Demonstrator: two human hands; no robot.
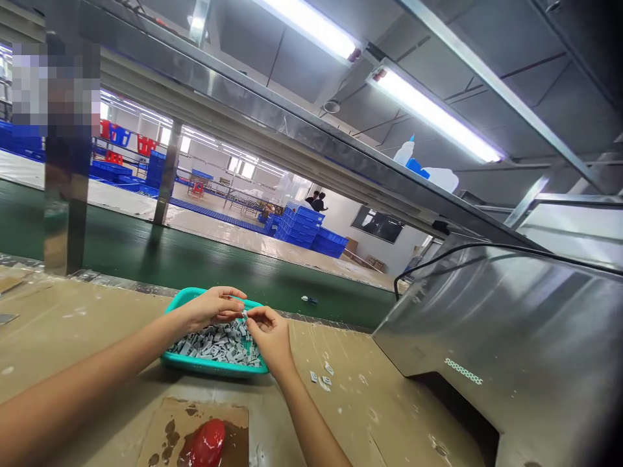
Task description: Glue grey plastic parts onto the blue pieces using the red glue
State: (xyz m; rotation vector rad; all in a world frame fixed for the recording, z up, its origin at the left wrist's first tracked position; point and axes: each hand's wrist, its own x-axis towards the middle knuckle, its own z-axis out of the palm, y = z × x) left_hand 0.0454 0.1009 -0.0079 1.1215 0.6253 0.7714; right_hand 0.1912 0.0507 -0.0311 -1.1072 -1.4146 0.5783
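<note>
A turquoise plastic basket stands on the worktable, filled with many small light-grey plastic pieces with dark marks. Above its right side both hands meet at one small whitish piece. My left hand reaches in from the left and pinches this piece between thumb and fingers. From the right, my right hand grips the same piece with thumb and index finger. Its exact shape is mostly hidden by the fingertips. In front of the basket a shiny red rounded object lies on a wet-stained brown board.
Several loose grey pieces lie right of the basket. Behind the table runs a green conveyor belt with a small item on it. A metal machine housing bounds the right side. Overhead, a metal shelf holds a bottle.
</note>
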